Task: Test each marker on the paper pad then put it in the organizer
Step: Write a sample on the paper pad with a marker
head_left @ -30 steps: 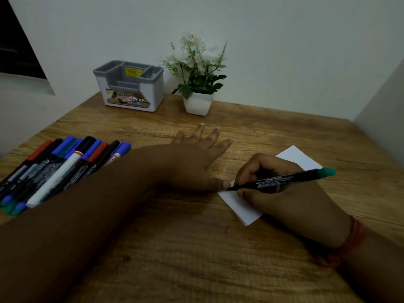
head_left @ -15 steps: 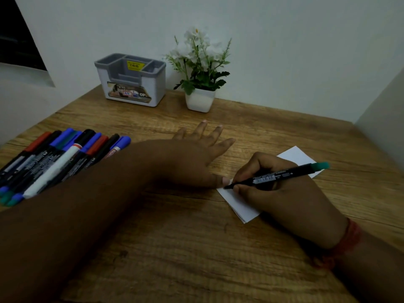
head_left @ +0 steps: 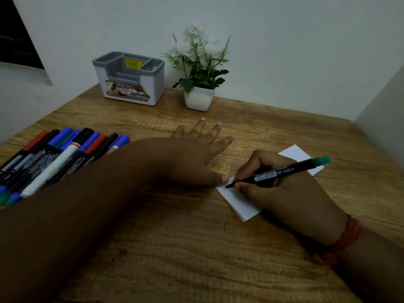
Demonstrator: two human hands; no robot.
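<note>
Wooden desk (head_left: 175, 248) spreads bare toward its near edge, spare markers (head_left: 54, 162) crowding the left rim, organizer (head_left: 131, 77) against the wall, left hand (head_left: 192, 154) flat with thumb pinning the paper pad (head_left: 238, 204), right hand (head_left: 277, 193) pinching the green-capped marker (head_left: 282, 171), tip on paper.

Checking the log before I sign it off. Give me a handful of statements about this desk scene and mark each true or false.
1. The right hand grips a green-capped marker, tip on the paper pad. True.
2. The organizer already holds several markers. False: no marker shows in it.
3. The left hand lies flat, thumb at the pad's corner. True.
4. The row of markers lies right of the pad. False: it lies left.
5. The potted plant stands right of the organizer. True.
</note>
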